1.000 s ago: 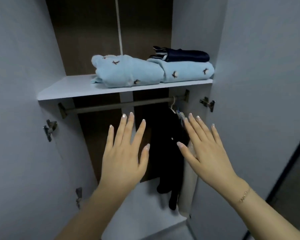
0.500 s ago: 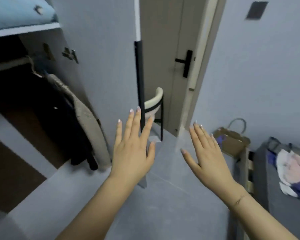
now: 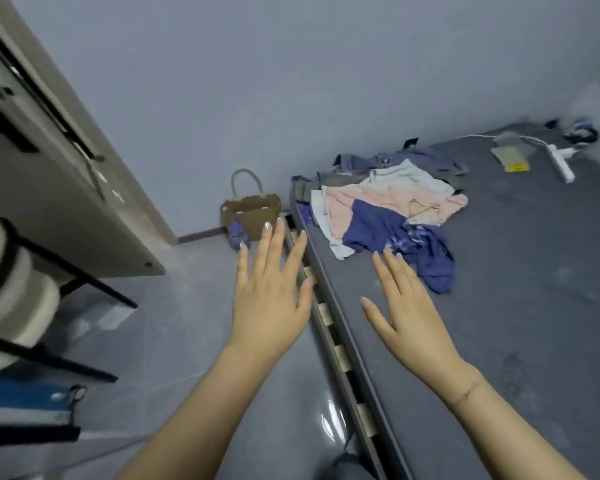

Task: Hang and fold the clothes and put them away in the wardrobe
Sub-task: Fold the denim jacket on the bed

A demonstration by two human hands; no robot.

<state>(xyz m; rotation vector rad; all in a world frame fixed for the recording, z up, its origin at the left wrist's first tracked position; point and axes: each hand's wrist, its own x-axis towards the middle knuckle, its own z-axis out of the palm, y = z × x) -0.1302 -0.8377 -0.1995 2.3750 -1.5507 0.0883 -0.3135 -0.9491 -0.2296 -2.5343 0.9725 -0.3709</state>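
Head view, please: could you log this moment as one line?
left hand: open | right hand: open | clothes pile: on bed, untouched

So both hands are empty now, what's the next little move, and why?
Probably reach the right hand forward to the blue garment at the near edge of the clothes pile on the bed. Both it and the left hand are open, and it hovers nearest.

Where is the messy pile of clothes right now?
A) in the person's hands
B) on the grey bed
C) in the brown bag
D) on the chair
B: the pile of clothes lies spread on the grey bed, while the left hand and right hand are open and hold nothing, and the brown bag stands on the floor beside the bed.
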